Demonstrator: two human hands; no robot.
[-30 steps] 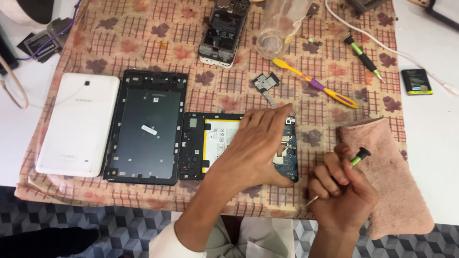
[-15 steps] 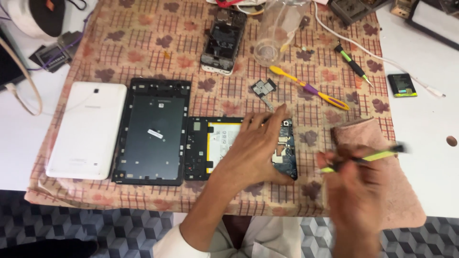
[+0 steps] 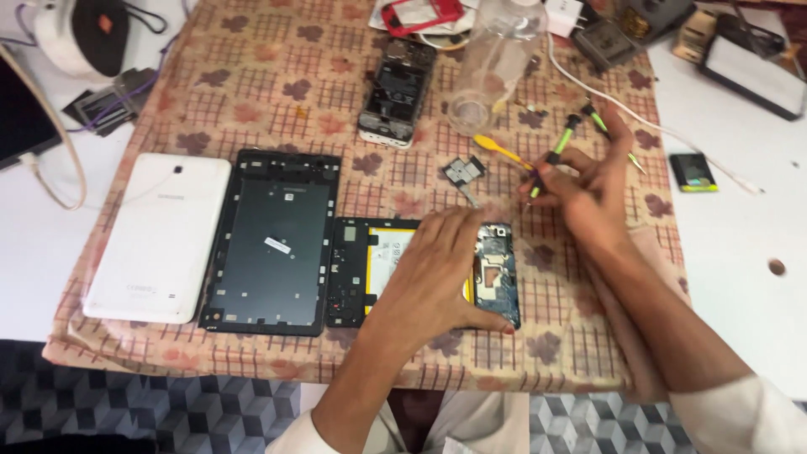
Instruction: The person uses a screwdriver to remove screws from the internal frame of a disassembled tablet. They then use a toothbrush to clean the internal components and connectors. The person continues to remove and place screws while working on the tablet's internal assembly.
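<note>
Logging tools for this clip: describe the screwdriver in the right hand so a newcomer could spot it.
Start at the patterned tablecloth, then the opened tablet under the left hand. Up right, the right hand pinches a screwdriver: black and green, unlike the yellow tool lying beside it.

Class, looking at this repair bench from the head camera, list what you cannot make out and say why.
- Opened tablet: its middle is hidden under the left hand.
- Screwdriver: its tip is too small to tell; the right hand covers part of the shaft.
- Red frame: cut off by the top edge.
- Clear bottle: its top is out of view.
</note>
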